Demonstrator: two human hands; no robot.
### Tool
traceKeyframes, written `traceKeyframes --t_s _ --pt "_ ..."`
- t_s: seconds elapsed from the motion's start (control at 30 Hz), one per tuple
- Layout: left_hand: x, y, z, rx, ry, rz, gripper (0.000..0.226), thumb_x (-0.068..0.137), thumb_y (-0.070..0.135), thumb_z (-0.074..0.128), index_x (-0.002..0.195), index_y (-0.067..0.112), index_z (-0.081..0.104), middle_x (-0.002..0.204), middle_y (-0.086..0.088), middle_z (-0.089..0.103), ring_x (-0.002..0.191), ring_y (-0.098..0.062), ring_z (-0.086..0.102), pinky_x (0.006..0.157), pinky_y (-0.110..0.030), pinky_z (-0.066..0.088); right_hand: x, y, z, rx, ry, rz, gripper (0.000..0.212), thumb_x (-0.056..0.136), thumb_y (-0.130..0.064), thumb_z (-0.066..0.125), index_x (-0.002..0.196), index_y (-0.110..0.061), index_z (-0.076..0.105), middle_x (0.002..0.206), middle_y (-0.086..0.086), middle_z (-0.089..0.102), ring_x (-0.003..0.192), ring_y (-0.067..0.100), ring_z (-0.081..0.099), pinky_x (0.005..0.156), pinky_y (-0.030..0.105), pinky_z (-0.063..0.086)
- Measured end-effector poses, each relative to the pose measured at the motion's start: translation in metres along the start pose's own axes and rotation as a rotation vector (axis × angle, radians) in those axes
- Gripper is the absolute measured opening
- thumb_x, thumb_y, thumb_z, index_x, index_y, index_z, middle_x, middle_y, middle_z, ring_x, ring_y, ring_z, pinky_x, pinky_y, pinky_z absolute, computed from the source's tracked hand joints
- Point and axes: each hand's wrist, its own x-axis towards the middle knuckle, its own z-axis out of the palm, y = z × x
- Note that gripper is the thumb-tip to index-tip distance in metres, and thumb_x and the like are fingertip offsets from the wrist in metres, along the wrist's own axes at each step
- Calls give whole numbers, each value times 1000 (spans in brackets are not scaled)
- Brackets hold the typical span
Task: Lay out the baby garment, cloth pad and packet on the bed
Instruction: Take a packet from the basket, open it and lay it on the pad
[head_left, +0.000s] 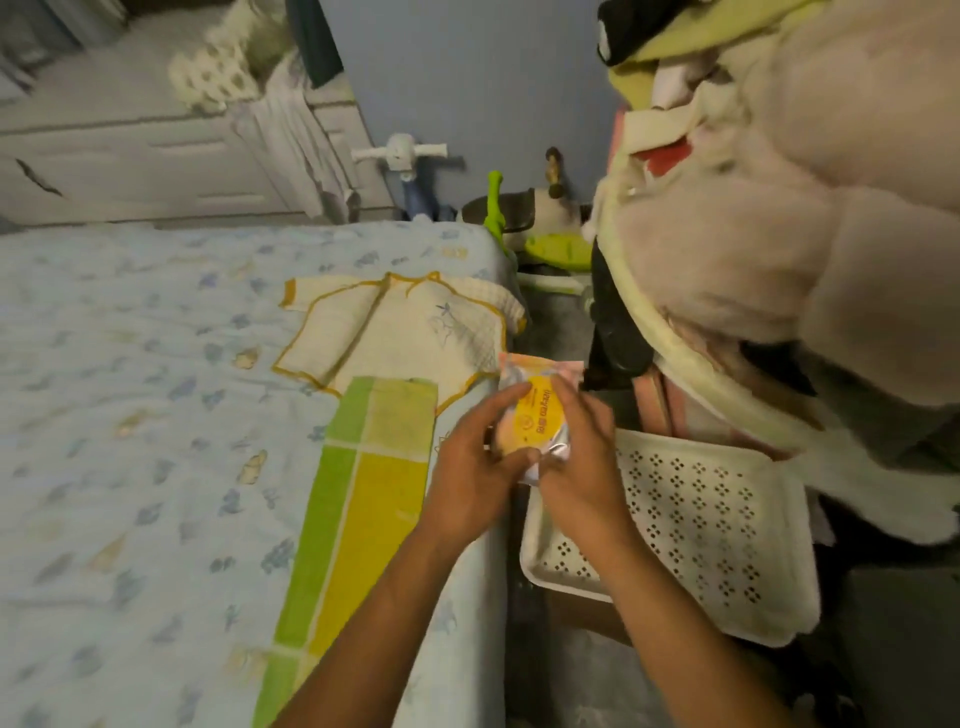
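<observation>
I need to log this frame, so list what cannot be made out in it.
- Packet, head view: both the left hand and right hand cover its edges; the print is too blurred to read.
- Cloth pad: its near end is hidden by the left forearm.
- Baby garment: its lower hem lies under the pad.
- White perforated basket: the right forearm covers part of its inside.
</observation>
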Motion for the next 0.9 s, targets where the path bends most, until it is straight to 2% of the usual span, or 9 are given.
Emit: traceKeyframes --t_s 0.1,0.27,0.4,0.47,0.53,0.67,0.73,0.8,0.9 --pt "6 -23 -59 24 64 -38 64 76 8 80 129 36 57 124 20 61 105 -9 63 84 -39 57 11 -24 61 11 -56 -42 82 79 12 57 149 -23 34 147 5 27 125 12 41 87 1 32" --pt "14 -101 -103 77 74 -86 64 74 3 79 128 31 58 128 17 62 108 -9 63 85 -45 56 29 4 153 29 -71 23 80 76 8 62 148 -18 37 142 13 34 125 25 49 89 9 33" --pt "19 -177 -96 83 47 -141 66 72 2 77 128 31 58 123 12 65 98 -4 64 83 -32 56 40 63 197 -17 -77 103 84 73 9 63 149 -16 36 142 14 35 130 26 45 102 20 34" --pt "20 -210 -89 127 14 -175 64 71 1 77 128 27 59 106 13 69 85 6 62 74 -17 50 42 94 210 -50 -94 133 87 72 13 61 150 -15 35 147 12 33 136 25 40 107 23 34" --pt "18 -235 -84 204 -1 -174 61 68 8 77 126 22 61 82 14 65 68 8 56 64 -15 44 43 118 218 -84 -147 143 87 72 14 59 151 -16 33 149 11 31 137 24 38 104 19 33" --pt "14 -257 -81 584 127 -16 55 68 40 78 120 31 64 103 1 54 97 -16 47 84 -31 36 45 140 220 -18 -188 117 81 71 -2 59 148 -15 37 147 11 33 135 19 38 102 11 33" --pt "17 -253 -85 614 132 75 39 76 48 72 110 27 69 104 0 52 97 -21 44 84 -34 36 46 141 219 29 -175 124 78 70 -4 54 146 -17 40 145 12 36 136 20 39 111 23 34" --pt "22 -250 -91 600 87 163 27 81 43 69 95 21 73 96 2 57 93 -21 48 80 -36 42 47 139 219 9 -176 140 78 73 6 53 145 -21 42 143 10 36 135 22 41 112 30 35" --pt "29 -249 -95 565 41 210 11 81 28 73 84 18 76 88 3 62 90 -19 53 78 -36 45 49 137 218 -44 -193 200 85 77 14 56 146 -34 39 130 8 36 117 21 50 96 23 41"
